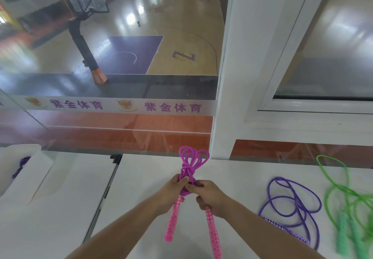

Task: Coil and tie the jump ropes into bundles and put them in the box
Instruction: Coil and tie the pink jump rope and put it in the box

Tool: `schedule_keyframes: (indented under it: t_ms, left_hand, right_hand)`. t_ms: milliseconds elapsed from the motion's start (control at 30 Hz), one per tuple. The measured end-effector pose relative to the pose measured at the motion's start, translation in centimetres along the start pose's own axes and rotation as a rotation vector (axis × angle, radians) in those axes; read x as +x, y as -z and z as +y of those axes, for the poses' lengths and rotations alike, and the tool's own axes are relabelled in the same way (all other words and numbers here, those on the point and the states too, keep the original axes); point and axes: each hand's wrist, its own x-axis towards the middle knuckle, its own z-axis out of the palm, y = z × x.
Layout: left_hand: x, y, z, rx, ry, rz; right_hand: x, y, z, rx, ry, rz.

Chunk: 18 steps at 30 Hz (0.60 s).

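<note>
A white desk (232, 180) ran along a glass wall that looked onto a basketball court, and a white post (224, 89) rose from its far edge just beyond the hands. At the far left sat a white box (22, 170) with a bit of purple rope (20, 168) showing inside. To the right, well apart from the hands, a loose purple jump rope (292, 204) lay on the desk, and beside it a loose green jump rope (347, 200) (blurred at the frame's edge). That made three ropes out on the desk: one pink, one purple, one green.

The pink jump rope (188, 170) was held above the desk near its middle, coiled into loops and wrapped at the waist, its two pink handles hanging down toward the person. The left hand (171, 193) had its grip clenched around the bundle just below the wrap. The right hand (210, 198) pinched the cord at the wrap, with its lower fingers curled around one handle.
</note>
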Motion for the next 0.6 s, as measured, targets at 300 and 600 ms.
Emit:
schedule_keyframes:
  t_ms: [300,600]
  left_hand:
    - [-0.1,1.0,-0.5,-0.117,0.069,-0.121]
    - [-0.6,0.5,-0.7,-0.168,0.053,-0.113]
  right_hand:
    - [0.5,0.9,-0.5,0.017,-0.093,0.019]
    - [0.0,1.5,-0.2,-0.049,-0.022,0.022]
